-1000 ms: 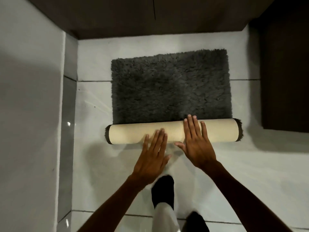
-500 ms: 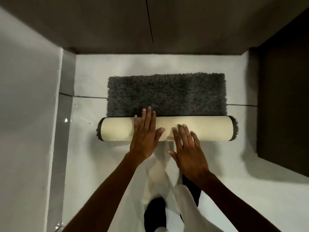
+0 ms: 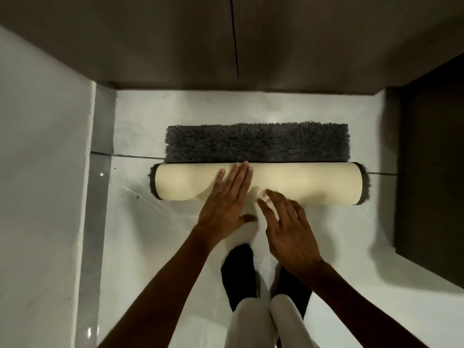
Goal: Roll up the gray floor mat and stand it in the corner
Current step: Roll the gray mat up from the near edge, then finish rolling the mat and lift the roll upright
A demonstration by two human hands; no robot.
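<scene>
The gray shaggy floor mat [image 3: 257, 144] lies on the white tile floor, and only a narrow strip of it is still flat. Its near part is wound into a roll [image 3: 313, 183] with the cream backing facing out and gray fringe at both ends. My left hand [image 3: 226, 199] lies flat on top of the roll, fingers straight and reaching its far edge. My right hand [image 3: 288, 227] hovers at the roll's near side with fingers spread, holding nothing.
A dark cabinet front [image 3: 236, 41] closes off the far side just beyond the mat. A white wall [image 3: 42, 172] stands to the left and a dark panel [image 3: 431, 159] to the right. My feet in black socks [image 3: 238, 270] stand on the tiles behind the roll.
The roll has grown thicker and moved away from me, leaving less flat mat. My hands alternated: the left slid forward over the roll while the right drew back to its near side.
</scene>
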